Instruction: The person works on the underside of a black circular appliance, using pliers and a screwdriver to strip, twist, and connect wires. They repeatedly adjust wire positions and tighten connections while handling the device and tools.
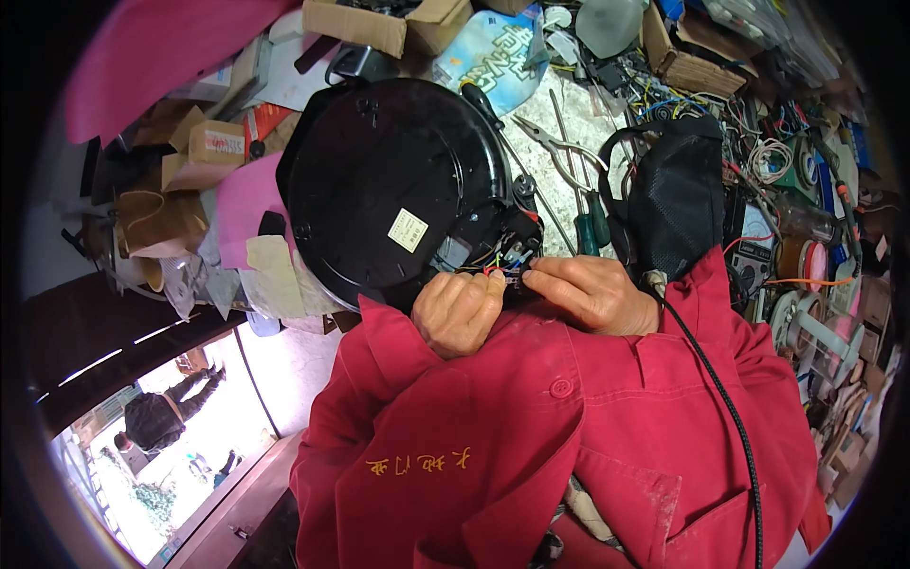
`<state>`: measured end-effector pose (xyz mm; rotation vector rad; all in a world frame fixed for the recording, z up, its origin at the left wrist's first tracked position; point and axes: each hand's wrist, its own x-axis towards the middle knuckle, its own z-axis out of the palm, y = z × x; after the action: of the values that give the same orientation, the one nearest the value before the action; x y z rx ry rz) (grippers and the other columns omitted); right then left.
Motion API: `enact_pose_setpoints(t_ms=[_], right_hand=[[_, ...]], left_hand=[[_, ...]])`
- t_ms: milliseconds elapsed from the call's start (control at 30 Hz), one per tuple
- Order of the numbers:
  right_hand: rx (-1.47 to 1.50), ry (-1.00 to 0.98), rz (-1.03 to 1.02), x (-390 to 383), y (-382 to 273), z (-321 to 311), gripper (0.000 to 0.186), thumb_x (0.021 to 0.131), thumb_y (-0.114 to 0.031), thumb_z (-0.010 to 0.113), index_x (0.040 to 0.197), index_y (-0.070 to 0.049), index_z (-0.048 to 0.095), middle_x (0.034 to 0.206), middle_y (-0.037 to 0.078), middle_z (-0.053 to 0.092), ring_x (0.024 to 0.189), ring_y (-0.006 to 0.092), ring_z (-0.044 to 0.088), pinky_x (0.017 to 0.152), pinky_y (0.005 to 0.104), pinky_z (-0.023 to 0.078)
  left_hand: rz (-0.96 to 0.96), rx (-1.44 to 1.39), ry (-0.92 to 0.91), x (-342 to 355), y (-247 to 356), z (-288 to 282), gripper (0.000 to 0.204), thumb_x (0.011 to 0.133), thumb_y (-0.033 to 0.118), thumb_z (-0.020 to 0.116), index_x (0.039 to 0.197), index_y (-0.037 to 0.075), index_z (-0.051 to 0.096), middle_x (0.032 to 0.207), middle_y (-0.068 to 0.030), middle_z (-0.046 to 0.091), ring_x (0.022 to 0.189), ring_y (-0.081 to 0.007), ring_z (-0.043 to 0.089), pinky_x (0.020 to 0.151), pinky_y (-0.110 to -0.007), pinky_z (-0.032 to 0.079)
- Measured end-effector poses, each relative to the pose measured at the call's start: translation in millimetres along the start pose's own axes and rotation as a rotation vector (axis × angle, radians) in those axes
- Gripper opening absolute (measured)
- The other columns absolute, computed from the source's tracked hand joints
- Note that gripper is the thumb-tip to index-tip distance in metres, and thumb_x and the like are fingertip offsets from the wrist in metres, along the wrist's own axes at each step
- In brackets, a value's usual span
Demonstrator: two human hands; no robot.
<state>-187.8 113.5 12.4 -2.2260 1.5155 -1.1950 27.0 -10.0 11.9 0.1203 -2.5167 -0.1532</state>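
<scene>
Locate the black round appliance (374, 175) on the cluttered bench (578, 109), just beyond both hands, flat face up with a pale square label (408, 230), pliers (548, 141) and screwdrivers (598, 220) to the right. Note the left hand (460, 313) curled, fingertips at the thin coloured wires (498, 261) by the near right edge; note the right hand (595, 294) opposite, fingers bent toward the same wires. Cannot tell, for either hand, between a firm pinch and a small gap: fingertips partly hidden. Treat the shell as stiff, smooth, probably slippery and moderately heavy; support by the outer rim (500, 156), never by the wires. Expect light, flexible wires, likely fragile at the ends; hold close to the end without tugging.
</scene>
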Motion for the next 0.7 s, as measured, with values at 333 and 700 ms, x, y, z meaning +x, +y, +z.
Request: enact_pose_setpoints(t_ms=[333, 700], right_hand=[[0.239, -0.104, 0.165, -0.9, -0.5, -2.5, 0.047, 0.075, 0.003, 0.079, 0.12, 0.0, 0.065, 0.106, 0.012, 0.065, 0.085, 0.0317, 0.071, 0.069, 0.0362, 0.06], [0.164, -0.056, 0.088, -1.6, 1.1, 4.6, 0.047, 0.075, 0.003, 0.079, 0.119, 0.002, 0.065, 0.105, 0.013, 0.065, 0.08, 0.0306, 0.071, 0.065, 0.0363, 0.06]], left_hand=[[0.093, -0.004, -0.069, 5.2, -3.8, -5.0, 0.02, 0.08, 0.004, 0.069, 0.097, -0.007, 0.07, 0.086, -0.0095, 0.06, 0.069, -0.0165, 0.058, 0.06, -0.029, 0.046], [0.057, -0.014, -0.057, 3.6, -4.2, -2.6, 0.02, 0.079, 0.004, 0.069, 0.097, -0.005, 0.071, 0.087, -0.01, 0.06, 0.068, -0.0171, 0.058, 0.057, -0.029, 0.046]])
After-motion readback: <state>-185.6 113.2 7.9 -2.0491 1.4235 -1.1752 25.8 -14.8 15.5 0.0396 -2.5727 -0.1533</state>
